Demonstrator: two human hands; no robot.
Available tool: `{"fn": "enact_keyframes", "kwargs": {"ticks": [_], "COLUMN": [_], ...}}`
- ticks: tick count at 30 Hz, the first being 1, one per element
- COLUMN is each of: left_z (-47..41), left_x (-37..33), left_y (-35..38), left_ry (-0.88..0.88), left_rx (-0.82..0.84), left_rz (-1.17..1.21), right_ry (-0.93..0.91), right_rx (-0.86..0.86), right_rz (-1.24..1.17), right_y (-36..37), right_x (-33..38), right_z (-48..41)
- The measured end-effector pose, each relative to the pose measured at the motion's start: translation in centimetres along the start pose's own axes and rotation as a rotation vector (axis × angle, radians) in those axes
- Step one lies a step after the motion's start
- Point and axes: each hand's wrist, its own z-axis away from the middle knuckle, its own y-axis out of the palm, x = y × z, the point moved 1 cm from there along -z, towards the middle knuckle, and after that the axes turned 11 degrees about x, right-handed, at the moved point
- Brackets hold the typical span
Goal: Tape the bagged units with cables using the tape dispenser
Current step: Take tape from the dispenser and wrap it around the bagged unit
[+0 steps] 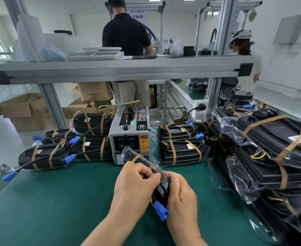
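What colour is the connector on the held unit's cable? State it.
Blue: the connector hangs below the bagged unit, seen in the head view.

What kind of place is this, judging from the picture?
Most likely a factory packing line. An electric tape dispenser stands on a green work mat, many taped bagged units are stacked around it, and aluminium-frame benches carry other workers' stations.
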Motion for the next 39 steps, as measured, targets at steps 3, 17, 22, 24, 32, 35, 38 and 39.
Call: {"fn": "enact_keyframes", "kwargs": {"ticks": [3, 17, 22, 24, 32, 35, 38, 39], "left_z": [-0.1, -1.1, -1.1, -1.1, -2.7, -4.5, -7.3, -8.3], "left_x": [-0.1, 0.5, 1.1, 1.3, 3.2, 4.3, 5.0, 5.1], "left_y": [0.0, 0.0, 0.0, -0.1, -2.5, -3.8, -4.3, -4.3], "left_ry": [-0.051, -0.008, 0.0, -0.01, -0.119, -0.17, -0.261, -0.303], "left_rx": [-0.042, -0.052, -0.004, 0.024, 0.029, -0.066, -0.139, -0.141], "left_rz": [0.003, 0.078, 0.132, 0.161, 0.511, 0.676, 0.737, 0.752], "right_ry": [-0.009, 0.045, -0.019, -0.038, 0.078, 0.035, 0.026, 0.02], "right_rx": [-0.008, 0.083, 0.278, 0.436, 0.827, 0.84, 0.832, 0.813], "right_rz": [-0.001, 0.016, 0.268, 0.459, 0.676, 0.662, 0.656, 0.668], "right_y": [0.1, -1.2, -2.0, -1.0, 2.3, 2.1, 2.0, 1.9], "right_x": [-0.2, 0.9, 5.0, 6.1, 4.3, 4.1, 4.1, 4.0], "right_z": [0.0, -1.1, -5.6, -7.4, -9.4, -9.5, -9.6, -9.6]}}
